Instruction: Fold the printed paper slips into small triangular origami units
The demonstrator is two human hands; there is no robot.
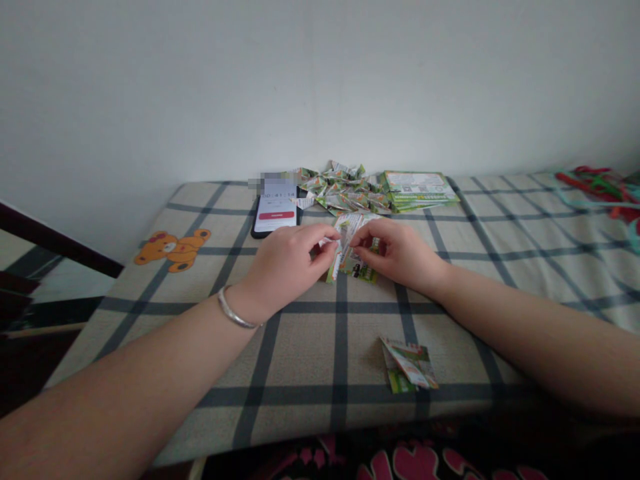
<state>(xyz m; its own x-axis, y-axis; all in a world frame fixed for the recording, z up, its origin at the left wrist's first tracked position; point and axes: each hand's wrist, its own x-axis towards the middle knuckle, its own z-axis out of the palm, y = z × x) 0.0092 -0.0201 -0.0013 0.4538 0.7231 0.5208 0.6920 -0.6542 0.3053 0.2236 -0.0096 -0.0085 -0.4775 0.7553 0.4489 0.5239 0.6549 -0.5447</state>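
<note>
Both hands meet over a printed green-and-white paper (pixel 367 272) at the middle of the table. My left hand (pixel 300 257), with a silver bangle at the wrist, pinches the paper's left part, which stands up as a narrow fold. On the right side, my right hand (pixel 395 250) has thumb and forefinger pressed together on the same sheet. The palms cover some of the paper. Closer to me lies a small folded paper piece (pixel 410 367), touched by neither hand.
Behind the hands lie several folded paper pieces (pixel 345 190) in a heap. A stack of flat printed sheets (pixel 417 187) is to their right. A phone (pixel 275 210) showing a timer lies left, beyond a bear patch (pixel 174 250). Red and green items (pixel 597 187) sit far right.
</note>
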